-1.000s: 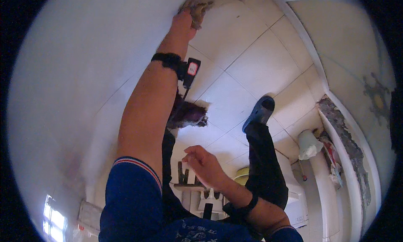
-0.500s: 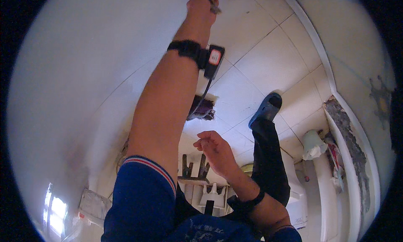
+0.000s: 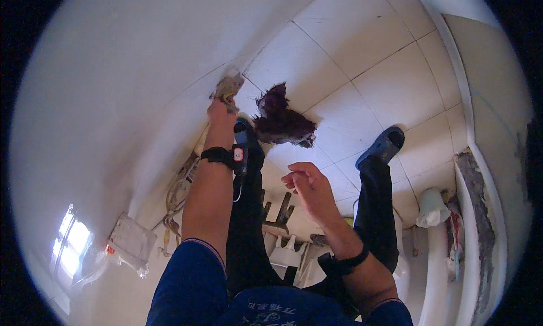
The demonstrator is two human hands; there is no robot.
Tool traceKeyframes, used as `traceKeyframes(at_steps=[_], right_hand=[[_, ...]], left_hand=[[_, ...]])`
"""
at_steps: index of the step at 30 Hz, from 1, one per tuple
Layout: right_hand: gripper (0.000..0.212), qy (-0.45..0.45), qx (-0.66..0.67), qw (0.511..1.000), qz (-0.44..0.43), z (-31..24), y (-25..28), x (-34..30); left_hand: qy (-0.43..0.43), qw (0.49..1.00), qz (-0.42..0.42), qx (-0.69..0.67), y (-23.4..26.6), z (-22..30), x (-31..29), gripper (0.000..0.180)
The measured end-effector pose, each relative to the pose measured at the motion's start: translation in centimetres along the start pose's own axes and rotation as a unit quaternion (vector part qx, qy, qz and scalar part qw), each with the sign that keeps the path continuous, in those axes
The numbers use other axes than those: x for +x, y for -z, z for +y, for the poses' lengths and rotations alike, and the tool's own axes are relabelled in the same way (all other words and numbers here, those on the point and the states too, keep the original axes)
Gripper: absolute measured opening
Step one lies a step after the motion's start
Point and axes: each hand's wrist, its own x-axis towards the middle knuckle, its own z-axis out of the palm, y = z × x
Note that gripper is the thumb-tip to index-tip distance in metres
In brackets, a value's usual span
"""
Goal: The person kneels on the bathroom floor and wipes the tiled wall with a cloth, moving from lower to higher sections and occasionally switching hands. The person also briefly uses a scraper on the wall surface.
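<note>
A crumpled grey-brown rag [image 3: 231,86] is gripped in my left hand [image 3: 222,107], with the arm stretched forward along the white wall [image 3: 130,88]. The rag is at the wall's lower part; whether it touches is unclear. On the tiled floor to the right of that hand lies a shaggy dark purple cloth [image 3: 285,125]. My right hand [image 3: 312,190] hovers in front of my body, its fingers loosely curled in with nothing visible in them.
Blue slippers are on my feet, the left slipper [image 3: 242,131] beside the purple cloth and the right slipper [image 3: 387,145] on the tiles. A wooden stool [image 3: 277,221] stands near my legs. A white square box [image 3: 131,239] is at lower left; a pale green bin [image 3: 432,207] stands at right.
My left hand with the rag has come lower and closer from the far end of the wall. The purple cloth and my left slipper now show, formerly hidden by the arm.
</note>
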Motion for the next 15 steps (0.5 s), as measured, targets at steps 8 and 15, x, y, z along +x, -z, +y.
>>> traceKeyframes(at_steps=[8, 15], right_hand=[[0.025, 0.002, -0.009, 1.0, -0.003, -1.3, 0.7, -0.3], [0.027, 0.031, 0.007, 0.999, -0.003, -1.6, 1.4, -0.5]], left_hand=[[-0.06, 0.996, -0.027, 0.053, 6.8, 0.4, 4.9, 0.024], [-0.188, 0.937, -0.225, 0.188, -4.9, 0.7, 1.5, 0.031]])
